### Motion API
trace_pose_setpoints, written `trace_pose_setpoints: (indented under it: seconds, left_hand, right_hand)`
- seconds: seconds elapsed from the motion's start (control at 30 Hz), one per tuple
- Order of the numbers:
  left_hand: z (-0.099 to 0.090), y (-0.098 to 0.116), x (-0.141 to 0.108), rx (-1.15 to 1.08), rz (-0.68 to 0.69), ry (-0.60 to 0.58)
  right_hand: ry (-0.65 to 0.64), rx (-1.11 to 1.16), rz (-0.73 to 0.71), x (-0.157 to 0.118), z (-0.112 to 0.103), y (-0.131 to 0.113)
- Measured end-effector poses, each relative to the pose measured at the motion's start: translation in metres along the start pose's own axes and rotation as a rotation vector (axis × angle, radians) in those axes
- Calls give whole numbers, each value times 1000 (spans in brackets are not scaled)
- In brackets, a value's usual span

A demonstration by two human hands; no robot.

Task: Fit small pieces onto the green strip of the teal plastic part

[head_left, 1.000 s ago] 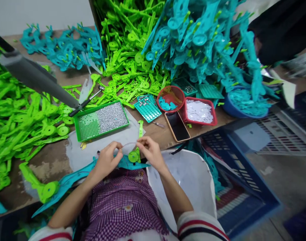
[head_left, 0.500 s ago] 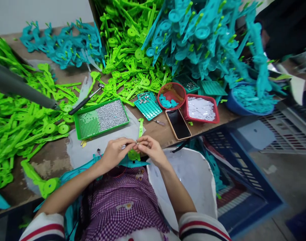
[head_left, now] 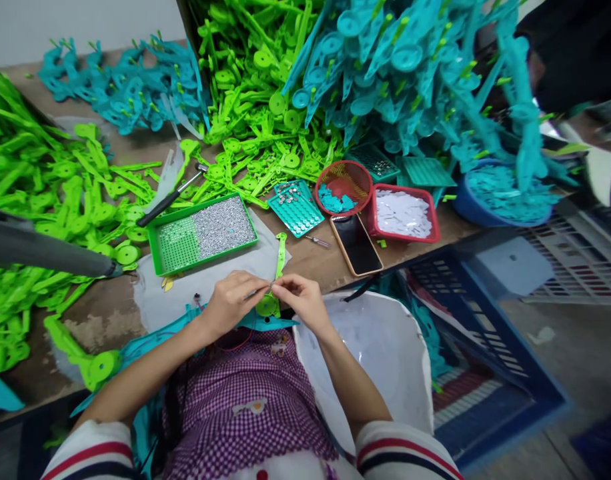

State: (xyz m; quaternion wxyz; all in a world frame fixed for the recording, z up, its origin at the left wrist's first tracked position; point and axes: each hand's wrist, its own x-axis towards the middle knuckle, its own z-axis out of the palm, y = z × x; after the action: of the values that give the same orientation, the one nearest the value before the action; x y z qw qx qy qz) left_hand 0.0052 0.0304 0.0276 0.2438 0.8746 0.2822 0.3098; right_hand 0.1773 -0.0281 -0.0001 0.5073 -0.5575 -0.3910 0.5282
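Note:
My left hand (head_left: 235, 301) and my right hand (head_left: 305, 301) meet over the table's front edge, fingertips pinched together. Between them is something small and thin, too tiny to make out. Just beneath the fingers lies a lime-green plastic part (head_left: 281, 252), its narrow arm pointing away from me and its round end partly hidden by the hands. A turquoise plastic piece (head_left: 278, 324) sits below that, at my lap. Beyond my left hand stands a green tray (head_left: 178, 245) of small silver metal pieces, on a pale cloth (head_left: 150, 293).
A hammer (head_left: 173, 195) lies behind the tray. Further right are a screwdriver (head_left: 317, 242), a phone (head_left: 356, 245), a red basket (head_left: 369, 180), a red tub of white pieces (head_left: 403, 212) and a blue basin (head_left: 465, 213). Lime-green parts (head_left: 265, 100) and turquoise parts (head_left: 385, 73) pile high behind.
The dark grey bar at the left has swung downward and nearer to me. My hands stay together in almost the same place, with the fingers shifted slightly.

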Motion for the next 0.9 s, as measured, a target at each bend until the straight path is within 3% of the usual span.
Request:
trace_pose_setpoints:
  seconds: [0.13,0.3,0.5,0.67,0.8,0.9]
  left_hand:
    - [0,-5,1,42,61,-8]
    - [0,-10,4,82,26,-122]
    - [0,-6,8,64,40,-152]
    - [5,-15,21,30,-100,-239]
    - [21,-36,35,-57,-297,-314]
    - [36,-47,43,-73,-341,-376]
  right_hand:
    - [17,-12,-44,0,0,3]
    - [40,-37,-68,2,-2,6]
    - [58,-51,-70,-3,-4,4]
    - [101,-151,-142,14,-15,7]
    - [181,-315,-188,48,-34,17]
    - [142,-484,-190,65,-43,21]
